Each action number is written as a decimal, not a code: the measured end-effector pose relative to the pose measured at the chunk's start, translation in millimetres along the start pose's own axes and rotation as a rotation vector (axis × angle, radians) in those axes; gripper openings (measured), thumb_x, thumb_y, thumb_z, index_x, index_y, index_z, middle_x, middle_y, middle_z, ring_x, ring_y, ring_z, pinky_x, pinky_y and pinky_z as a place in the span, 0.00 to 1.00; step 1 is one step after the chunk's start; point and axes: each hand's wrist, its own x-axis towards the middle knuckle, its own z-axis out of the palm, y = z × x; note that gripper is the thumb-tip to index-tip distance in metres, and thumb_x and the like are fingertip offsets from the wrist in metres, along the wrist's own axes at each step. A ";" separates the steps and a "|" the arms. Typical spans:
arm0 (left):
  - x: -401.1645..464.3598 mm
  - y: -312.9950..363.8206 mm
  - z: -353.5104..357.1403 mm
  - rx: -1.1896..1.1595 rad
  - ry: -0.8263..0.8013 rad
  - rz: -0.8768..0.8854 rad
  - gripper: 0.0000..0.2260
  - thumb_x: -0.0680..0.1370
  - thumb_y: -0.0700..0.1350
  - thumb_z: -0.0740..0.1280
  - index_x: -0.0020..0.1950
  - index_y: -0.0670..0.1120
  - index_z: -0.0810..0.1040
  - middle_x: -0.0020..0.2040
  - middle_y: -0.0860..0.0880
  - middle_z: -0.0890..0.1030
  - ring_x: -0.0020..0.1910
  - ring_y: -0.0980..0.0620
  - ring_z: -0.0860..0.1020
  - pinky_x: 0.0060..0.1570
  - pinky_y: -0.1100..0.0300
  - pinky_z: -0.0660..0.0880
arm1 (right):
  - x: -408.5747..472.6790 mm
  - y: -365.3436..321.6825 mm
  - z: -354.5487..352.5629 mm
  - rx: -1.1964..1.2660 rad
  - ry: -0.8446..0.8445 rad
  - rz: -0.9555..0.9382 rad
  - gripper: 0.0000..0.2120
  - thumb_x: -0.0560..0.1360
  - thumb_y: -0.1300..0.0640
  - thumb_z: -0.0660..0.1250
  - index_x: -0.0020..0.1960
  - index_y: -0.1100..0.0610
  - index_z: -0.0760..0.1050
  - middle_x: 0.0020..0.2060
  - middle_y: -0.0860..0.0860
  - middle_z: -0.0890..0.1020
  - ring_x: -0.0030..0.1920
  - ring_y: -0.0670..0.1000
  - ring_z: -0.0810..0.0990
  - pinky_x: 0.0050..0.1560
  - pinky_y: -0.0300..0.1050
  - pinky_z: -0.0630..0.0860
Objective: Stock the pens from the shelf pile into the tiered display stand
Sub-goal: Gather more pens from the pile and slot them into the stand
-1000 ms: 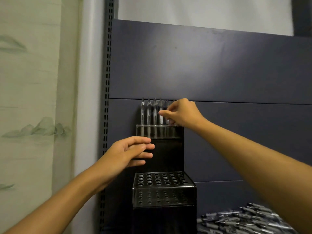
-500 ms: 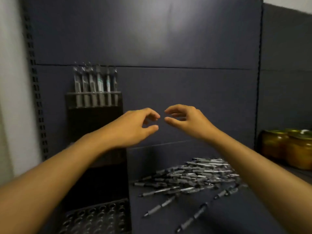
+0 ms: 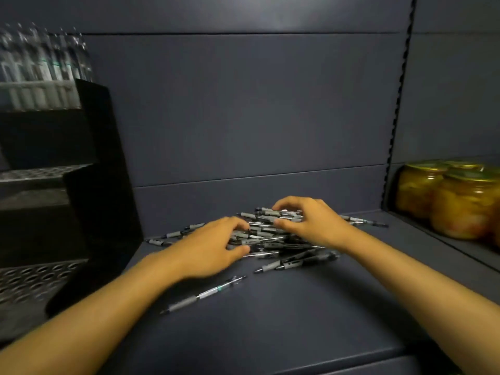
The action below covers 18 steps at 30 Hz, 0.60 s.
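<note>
**Both hands on the pen pile; stand at the shelf's left end**

Edges and room. The dark grey shelf [image 3: 311,315] runs from the tiered display stand [image 3: 89,185] at its left end to a slotted upright on the right, with the back panel behind. Past that upright, glass jars [image 3: 457,207] of yellow preserves stand in the next bay. The front part of the shelf, between the forearms, carries only one stray pen [image 3: 203,295], lying slantwise and apart from the rest.

Task items. The pen pile [image 3: 273,236] lies toward the back of the shelf, near the middle, well apart from the stand. The pens are grey-barrelled with dark grips and tips, heaped crosswise; several lie scattered at the pile's left and right edges. The stand is black, with perforated tiers stepping down toward the front; its top tier holds a row of upright pens [image 3: 43,66], blurred.

Hands. The left hand [image 3: 213,250] rests on the near left side of the pile, fingers curled loosely over pens. The right hand [image 3: 305,220] is arched over the top, fingertips and thumb among the pens. Whether either hand has a pen gripped cannot be told.
</note>
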 end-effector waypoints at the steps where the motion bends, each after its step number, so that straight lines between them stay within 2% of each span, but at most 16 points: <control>1: -3.2 3.7 15.2 0.008 -0.011 -0.020 0.23 0.79 0.59 0.63 0.73 0.56 0.65 0.72 0.57 0.68 0.71 0.56 0.67 0.71 0.56 0.65 | -4.8 9.1 3.1 -0.019 -0.025 -0.003 0.16 0.77 0.46 0.69 0.64 0.48 0.76 0.61 0.41 0.79 0.61 0.44 0.76 0.61 0.39 0.70; 5: -1.2 27.0 58.0 0.067 0.039 -0.028 0.28 0.79 0.63 0.59 0.76 0.56 0.57 0.76 0.57 0.59 0.75 0.55 0.59 0.75 0.54 0.58 | -21.7 41.0 14.6 -0.073 -0.086 -0.038 0.19 0.77 0.45 0.69 0.66 0.47 0.75 0.66 0.45 0.77 0.67 0.46 0.73 0.65 0.38 0.67; 11: 34.7 59.9 91.9 0.092 0.073 -0.035 0.37 0.77 0.68 0.58 0.80 0.53 0.50 0.79 0.54 0.51 0.79 0.51 0.48 0.78 0.47 0.46 | -21.2 68.7 22.7 -0.081 -0.050 -0.043 0.18 0.77 0.49 0.69 0.67 0.48 0.75 0.65 0.46 0.77 0.68 0.47 0.71 0.64 0.35 0.62; 15: 57.8 53.1 97.6 0.095 0.073 0.008 0.39 0.75 0.71 0.57 0.80 0.53 0.51 0.78 0.53 0.55 0.79 0.51 0.52 0.78 0.46 0.47 | -4.6 72.4 23.6 -0.129 -0.106 -0.054 0.19 0.77 0.48 0.69 0.66 0.50 0.76 0.64 0.48 0.80 0.66 0.49 0.75 0.67 0.46 0.70; 18: 64.8 34.5 94.6 0.113 0.068 -0.006 0.38 0.74 0.72 0.56 0.78 0.54 0.54 0.76 0.53 0.60 0.77 0.51 0.56 0.77 0.48 0.49 | 1.5 76.0 29.1 -0.085 -0.087 -0.060 0.17 0.77 0.48 0.69 0.65 0.50 0.78 0.61 0.47 0.82 0.63 0.49 0.77 0.63 0.43 0.71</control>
